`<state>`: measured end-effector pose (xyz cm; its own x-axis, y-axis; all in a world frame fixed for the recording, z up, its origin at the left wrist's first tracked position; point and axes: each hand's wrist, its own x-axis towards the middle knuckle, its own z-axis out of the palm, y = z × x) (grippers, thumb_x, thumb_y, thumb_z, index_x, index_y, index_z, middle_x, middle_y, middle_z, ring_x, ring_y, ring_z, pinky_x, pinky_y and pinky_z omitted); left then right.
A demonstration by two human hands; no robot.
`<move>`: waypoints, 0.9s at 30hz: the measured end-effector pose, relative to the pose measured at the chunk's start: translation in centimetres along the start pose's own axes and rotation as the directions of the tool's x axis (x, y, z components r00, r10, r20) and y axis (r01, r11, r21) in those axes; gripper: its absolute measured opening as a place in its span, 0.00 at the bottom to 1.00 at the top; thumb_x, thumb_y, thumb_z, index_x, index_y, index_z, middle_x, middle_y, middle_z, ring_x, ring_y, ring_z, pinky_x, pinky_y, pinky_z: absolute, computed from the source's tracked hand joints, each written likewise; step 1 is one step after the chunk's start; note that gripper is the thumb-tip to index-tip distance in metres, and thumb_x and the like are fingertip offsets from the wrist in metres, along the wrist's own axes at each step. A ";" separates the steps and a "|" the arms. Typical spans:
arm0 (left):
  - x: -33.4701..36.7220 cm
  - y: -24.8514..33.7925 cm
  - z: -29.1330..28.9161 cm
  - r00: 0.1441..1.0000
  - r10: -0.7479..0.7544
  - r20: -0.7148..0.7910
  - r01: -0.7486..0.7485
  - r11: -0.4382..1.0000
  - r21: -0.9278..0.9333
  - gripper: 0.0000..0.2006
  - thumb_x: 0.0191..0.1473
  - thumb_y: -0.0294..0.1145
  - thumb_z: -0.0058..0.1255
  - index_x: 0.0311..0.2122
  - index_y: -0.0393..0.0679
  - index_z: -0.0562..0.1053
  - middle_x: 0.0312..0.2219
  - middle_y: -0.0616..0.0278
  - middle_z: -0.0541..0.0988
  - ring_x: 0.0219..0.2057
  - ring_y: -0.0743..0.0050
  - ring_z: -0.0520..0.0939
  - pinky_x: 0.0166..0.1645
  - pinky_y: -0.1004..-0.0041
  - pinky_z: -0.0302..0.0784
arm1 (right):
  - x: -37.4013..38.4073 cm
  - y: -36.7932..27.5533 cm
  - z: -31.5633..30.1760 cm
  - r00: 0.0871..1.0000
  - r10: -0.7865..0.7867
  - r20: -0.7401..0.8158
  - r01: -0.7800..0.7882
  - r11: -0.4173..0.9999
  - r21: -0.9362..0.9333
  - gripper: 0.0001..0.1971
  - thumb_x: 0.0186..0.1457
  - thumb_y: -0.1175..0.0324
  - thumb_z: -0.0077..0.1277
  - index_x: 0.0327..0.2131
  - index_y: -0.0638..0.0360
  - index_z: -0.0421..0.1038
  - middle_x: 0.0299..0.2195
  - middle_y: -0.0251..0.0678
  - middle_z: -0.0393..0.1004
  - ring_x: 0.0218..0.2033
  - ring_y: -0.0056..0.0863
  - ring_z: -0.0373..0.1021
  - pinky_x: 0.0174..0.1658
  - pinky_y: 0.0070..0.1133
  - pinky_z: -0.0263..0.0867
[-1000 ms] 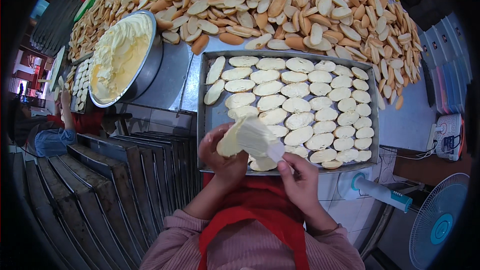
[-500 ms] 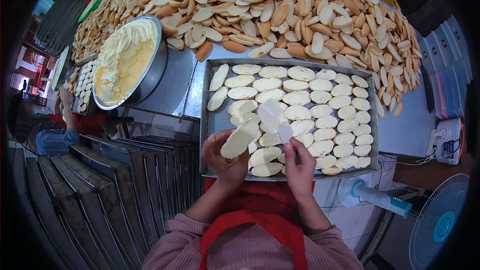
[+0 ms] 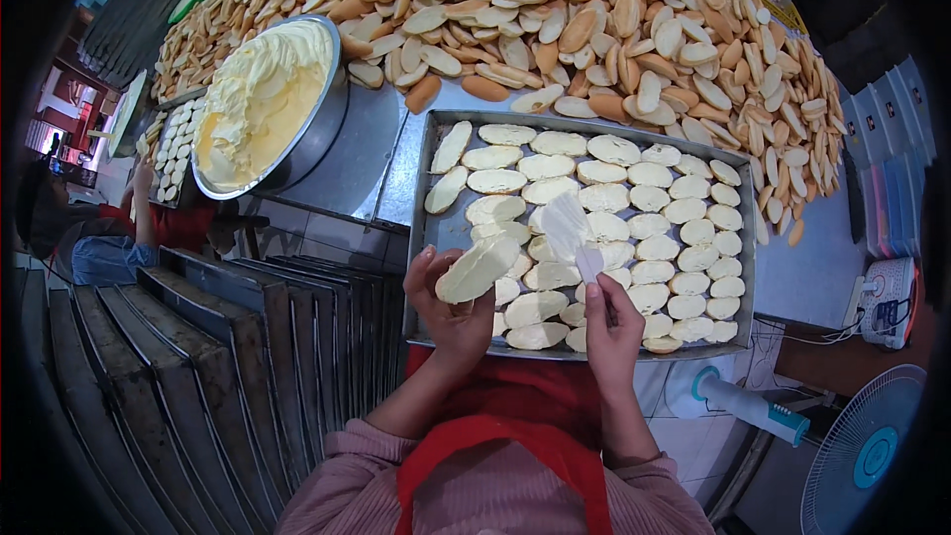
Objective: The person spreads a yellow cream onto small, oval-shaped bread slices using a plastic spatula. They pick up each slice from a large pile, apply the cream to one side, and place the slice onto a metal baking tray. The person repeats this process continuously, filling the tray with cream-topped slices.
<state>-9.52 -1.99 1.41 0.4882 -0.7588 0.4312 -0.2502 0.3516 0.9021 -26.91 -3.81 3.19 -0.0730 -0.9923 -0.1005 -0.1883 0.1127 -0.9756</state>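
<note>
My left hand (image 3: 451, 312) holds a long oval bread half (image 3: 482, 269), its cream-coated face turned up, above the left part of a metal tray (image 3: 749, 287). In my right hand (image 3: 614, 325) is a flat white spatula (image 3: 567, 228), gripped by its short handle, the blade pointing away from me. The blade is over the tray, just right of the held bread and apart from it. Rows of cream-topped bread halves (image 3: 606, 198) lie in the tray, some hidden behind my hands and the spatula.
A metal bowl (image 3: 332, 64) of pale yellow cream (image 3: 263, 104) stands left of the tray. Plain bread halves (image 3: 555, 25) are heaped behind. Upright dark trays (image 3: 208, 367) crowd the lower left, near another person (image 3: 109, 238). A fan (image 3: 867, 461) stands at lower right.
The spatula has shifted a little right, away from the held bread. My left hand has turned the bread to a more level slant. The whole view has shifted slightly.
</note>
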 end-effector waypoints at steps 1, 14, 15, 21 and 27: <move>0.0 0.0 0.0 1.000 -0.026 -0.014 0.025 0.999 -0.030 0.41 0.45 0.15 0.54 0.60 0.46 0.44 0.45 0.57 0.64 0.47 0.71 0.69 0.53 0.71 0.66 | -0.6 0.3 -0.1 0.999 -0.004 0.041 0.004 1.000 0.009 0.15 0.56 0.65 0.51 0.39 0.70 0.71 0.26 0.33 0.74 0.25 0.14 0.64 0.28 0.13 0.61; 0.1 0.1 -0.1 0.995 0.063 0.076 -0.068 0.996 0.065 0.39 0.44 0.13 0.53 0.59 0.46 0.46 0.45 0.57 0.64 0.45 0.72 0.69 0.52 0.72 0.66 | -2.4 -3.3 1.4 0.946 -0.260 0.192 0.296 0.935 -0.196 0.12 0.55 0.68 0.51 0.36 0.70 0.72 0.25 0.38 0.73 0.24 0.17 0.65 0.27 0.17 0.61; 0.0 -0.1 -0.3 0.995 0.068 0.074 -0.071 0.997 0.043 0.39 0.44 0.13 0.53 0.58 0.46 0.46 0.45 0.57 0.64 0.45 0.72 0.69 0.52 0.72 0.66 | -1.7 -3.1 1.6 0.968 -0.215 0.133 0.237 0.953 -0.190 0.12 0.55 0.68 0.51 0.37 0.70 0.72 0.25 0.38 0.74 0.24 0.17 0.65 0.27 0.17 0.61; -0.2 -0.4 -0.8 1.000 -0.016 -0.021 0.017 0.998 0.052 0.37 0.45 0.12 0.52 0.58 0.45 0.48 0.44 0.56 0.64 0.46 0.69 0.70 0.51 0.71 0.69 | 1.0 0.7 1.1 1.000 -0.016 -0.003 0.016 0.997 -0.073 0.15 0.56 0.65 0.51 0.39 0.71 0.72 0.26 0.38 0.75 0.25 0.17 0.65 0.28 0.16 0.62; -0.9 -2.7 -6.5 0.964 -0.213 -0.161 0.219 0.975 0.027 0.32 0.44 0.11 0.51 0.54 0.42 0.55 0.44 0.57 0.67 0.44 0.68 0.74 0.49 0.70 0.72 | 0.3 0.8 -0.1 0.994 0.100 0.045 -0.100 0.995 -0.009 0.15 0.58 0.66 0.49 0.43 0.69 0.70 0.26 0.28 0.70 0.26 0.10 0.62 0.29 0.11 0.59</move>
<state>-3.88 1.33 -1.28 0.6582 -0.7179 0.2268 -0.1591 0.1619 0.9739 -27.17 -4.05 2.38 -0.0470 -0.9773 -0.2063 -0.1891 0.2115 -0.9589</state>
